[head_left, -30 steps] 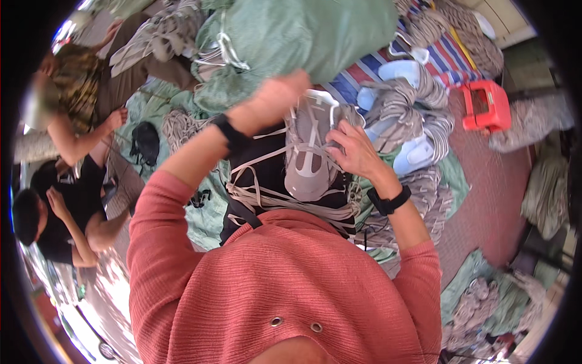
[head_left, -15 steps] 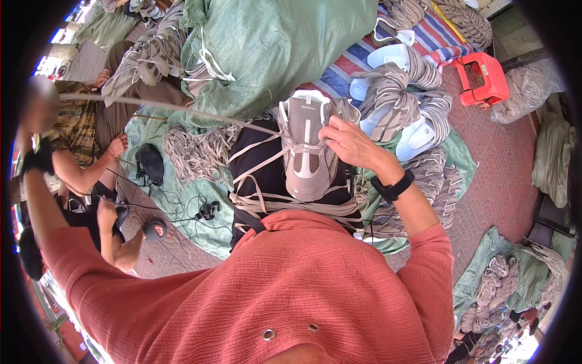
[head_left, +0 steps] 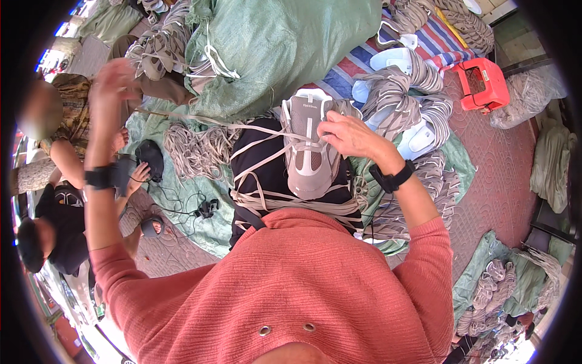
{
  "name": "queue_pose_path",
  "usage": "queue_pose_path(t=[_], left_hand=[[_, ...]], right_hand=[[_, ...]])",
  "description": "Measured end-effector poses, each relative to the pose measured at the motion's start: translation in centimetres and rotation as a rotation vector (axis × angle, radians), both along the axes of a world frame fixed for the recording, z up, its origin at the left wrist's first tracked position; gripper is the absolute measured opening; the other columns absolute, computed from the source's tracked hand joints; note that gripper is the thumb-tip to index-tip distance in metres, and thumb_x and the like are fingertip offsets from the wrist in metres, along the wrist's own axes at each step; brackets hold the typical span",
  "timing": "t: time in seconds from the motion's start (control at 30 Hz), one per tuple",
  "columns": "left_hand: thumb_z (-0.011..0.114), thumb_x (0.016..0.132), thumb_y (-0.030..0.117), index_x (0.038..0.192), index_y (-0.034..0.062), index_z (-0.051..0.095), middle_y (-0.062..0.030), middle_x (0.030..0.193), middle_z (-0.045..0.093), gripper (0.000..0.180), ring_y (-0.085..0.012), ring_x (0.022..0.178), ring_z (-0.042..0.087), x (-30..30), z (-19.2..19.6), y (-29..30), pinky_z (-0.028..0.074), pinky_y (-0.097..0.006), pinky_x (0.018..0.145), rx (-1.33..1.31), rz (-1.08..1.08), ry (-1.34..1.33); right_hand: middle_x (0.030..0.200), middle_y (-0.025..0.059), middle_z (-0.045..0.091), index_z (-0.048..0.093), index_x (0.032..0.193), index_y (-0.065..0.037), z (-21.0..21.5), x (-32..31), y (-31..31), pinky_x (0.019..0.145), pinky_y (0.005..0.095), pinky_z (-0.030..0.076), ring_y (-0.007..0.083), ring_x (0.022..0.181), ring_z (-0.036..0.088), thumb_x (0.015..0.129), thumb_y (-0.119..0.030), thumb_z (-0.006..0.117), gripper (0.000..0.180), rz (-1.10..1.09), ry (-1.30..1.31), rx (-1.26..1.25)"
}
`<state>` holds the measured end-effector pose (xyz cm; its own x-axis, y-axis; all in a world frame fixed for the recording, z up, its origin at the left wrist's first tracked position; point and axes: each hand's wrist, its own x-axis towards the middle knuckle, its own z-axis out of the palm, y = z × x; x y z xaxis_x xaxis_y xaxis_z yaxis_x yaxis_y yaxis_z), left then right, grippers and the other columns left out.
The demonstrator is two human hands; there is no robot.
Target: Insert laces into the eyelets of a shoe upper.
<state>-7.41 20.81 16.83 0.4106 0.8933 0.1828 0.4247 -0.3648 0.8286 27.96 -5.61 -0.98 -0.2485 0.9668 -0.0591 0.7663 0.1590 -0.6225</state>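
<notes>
Gray shoe [head_left: 307, 145] lies on black cloth [head_left: 274, 175], toe toward the person. The left hand [head_left: 116, 80] is out left and blurry, so I cannot tell its shape. The right hand [head_left: 350, 137] pinches the shoe's right side. One pale lace [head_left: 218, 122] runs left.

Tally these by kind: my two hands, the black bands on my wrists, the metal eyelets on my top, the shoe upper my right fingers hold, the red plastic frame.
Left hand and right hand: 2
Black wristbands: 2
Metal eyelets: 2
Shoe upper: 1
Red plastic frame: 1
Total: 8
</notes>
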Motion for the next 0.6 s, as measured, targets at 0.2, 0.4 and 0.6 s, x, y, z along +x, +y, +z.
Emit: queue_pose_path(t=[0.2,0.4,0.6], left_hand=[[0.070,0.073,0.009,0.093,0.0102,0.067,-0.0088,0.101,0.057,0.020,-0.0289,0.099,0.052,11.7,-12.6,-14.2,0.043,-0.037,0.088,0.329,-0.683,0.220],[0.070,0.070,0.011,0.083,0.0061,0.059,-0.0080,0.092,0.053,0.018,-0.0281,0.089,0.053,15.6,-16.4,-17.2,0.044,-0.038,0.077,0.375,-0.820,0.319],[0.067,0.071,0.008,0.080,0.0044,0.055,-0.0094,0.091,0.052,0.015,-0.0283,0.090,0.053,16.8,-16.9,-17.5,0.042,-0.038,0.076,0.412,-0.810,0.431]], right_hand=[[0.088,0.0133,0.049,0.057,0.091,-0.008,1.1,-0.7,3.2,0.074,0.0418,0.041,0.0329,0.086,0.053,0.083,-0.015,0.052,0.012,0.114,-0.040,-0.168],[0.095,0.0168,0.054,0.061,0.095,-0.006,0.8,-0.5,3.6,0.080,0.0423,0.042,0.0351,0.095,0.055,0.081,-0.015,0.052,0.019,0.118,0.013,-0.238],[0.094,0.0159,0.053,0.061,0.096,-0.005,-0.2,-0.5,3.7,0.081,0.0416,0.042,0.0349,0.094,0.054,0.080,-0.012,0.051,0.020,0.095,-0.052,-0.275]])
